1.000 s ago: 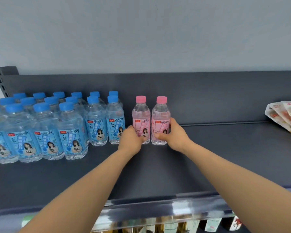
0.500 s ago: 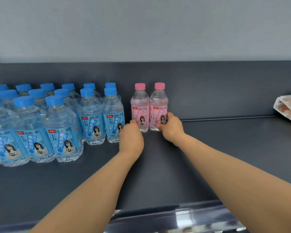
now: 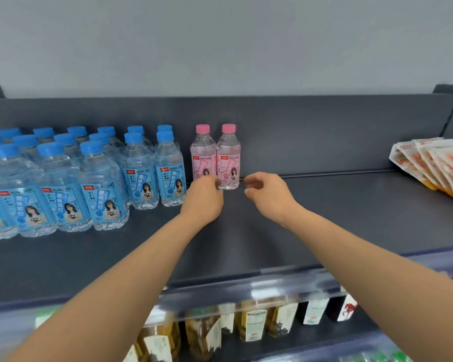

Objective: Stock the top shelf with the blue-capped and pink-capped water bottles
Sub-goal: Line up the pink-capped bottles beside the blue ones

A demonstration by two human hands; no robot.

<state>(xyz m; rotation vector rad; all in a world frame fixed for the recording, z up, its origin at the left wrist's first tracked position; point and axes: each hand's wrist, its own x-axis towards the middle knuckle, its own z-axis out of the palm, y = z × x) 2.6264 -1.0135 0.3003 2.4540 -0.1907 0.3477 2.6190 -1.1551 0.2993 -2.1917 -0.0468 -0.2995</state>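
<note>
Base of left pink-capped clear plastic bottle [image 3: 203, 158] hidden behind curled left hand [image 3: 204, 198] fingers [image 3: 215, 182]; grip impossible to tell. Second pink-capped bottle [image 3: 228, 158] just left of loosely curled right hand [image 3: 268, 195] fingers [image 3: 251, 182], holding nothing. Left of the fingers, about fifteen blue-capped clear bottles [image 3: 141, 176] on dark grey shelf [image 3: 324, 205], cropped at the edge.

A shop; dark display shelf [image 3: 324, 210] stocked with rowed bottles [image 3: 144, 173], snack packets [image 3: 434, 165].

The right hand [image 3: 268, 198] has let go of the right-hand clear plastic bottle with a pink cap [image 3: 228, 158] and drawn off to the right, fingers loosely curled on nothing. That bottle and its pink-capped twin [image 3: 203, 155] now stand farther back, against the dark grey metal rear panel [image 3: 324, 131].
</note>
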